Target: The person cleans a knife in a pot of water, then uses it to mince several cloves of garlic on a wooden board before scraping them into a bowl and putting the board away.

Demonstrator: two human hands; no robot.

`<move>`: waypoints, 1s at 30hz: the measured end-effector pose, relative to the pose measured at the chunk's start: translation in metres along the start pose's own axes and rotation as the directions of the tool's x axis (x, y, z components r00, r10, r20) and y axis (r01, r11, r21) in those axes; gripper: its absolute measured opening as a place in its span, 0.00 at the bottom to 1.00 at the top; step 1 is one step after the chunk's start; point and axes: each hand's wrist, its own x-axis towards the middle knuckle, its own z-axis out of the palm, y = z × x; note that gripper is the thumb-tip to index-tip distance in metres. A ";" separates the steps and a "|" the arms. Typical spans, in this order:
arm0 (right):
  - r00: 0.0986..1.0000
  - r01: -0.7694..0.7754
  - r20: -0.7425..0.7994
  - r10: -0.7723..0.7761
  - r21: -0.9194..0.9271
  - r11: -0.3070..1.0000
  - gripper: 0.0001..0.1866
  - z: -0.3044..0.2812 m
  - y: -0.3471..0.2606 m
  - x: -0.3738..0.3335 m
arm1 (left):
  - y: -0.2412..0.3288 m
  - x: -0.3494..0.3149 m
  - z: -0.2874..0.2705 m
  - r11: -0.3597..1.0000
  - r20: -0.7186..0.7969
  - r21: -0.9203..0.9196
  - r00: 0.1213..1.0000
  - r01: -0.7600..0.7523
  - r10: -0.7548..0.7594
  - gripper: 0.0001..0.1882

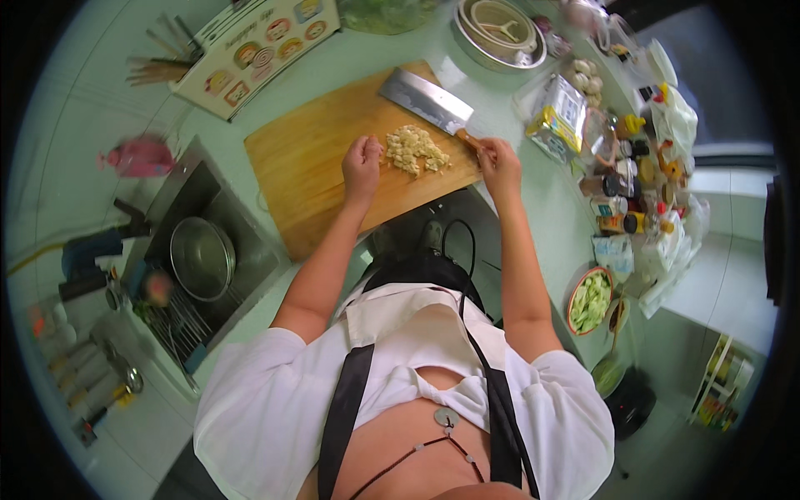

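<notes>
A wooden cutting board [308, 154] lies on the counter in front of me, with a pile of chopped garlic [410, 148] on it. My right hand [500, 167] grips the wooden handle of a cleaver [427, 98] at the board's right edge. The broad blade points away to the left and lies just beyond the garlic, seemingly flat on the board. My left hand [361, 172] is over the board, left of the pile, its fingers curled closed. Whatever they may hold is hidden.
To the left, a metal pot [202, 258] sits in the sink [250, 218]. Nested bowls [500, 37] stand at the far right, near a yellow-and-white package [557, 117]. Bottles and jars [621, 187] crowd the right side, with a plate of sliced green vegetable [590, 302] nearer me.
</notes>
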 end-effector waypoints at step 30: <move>0.464 -0.340 -0.397 0.792 0.746 0.573 0.07 -0.140 -0.139 -0.566 | 0.035 -0.353 -0.048 0.922 0.777 -0.105 0.609 0.374 -0.159 0.12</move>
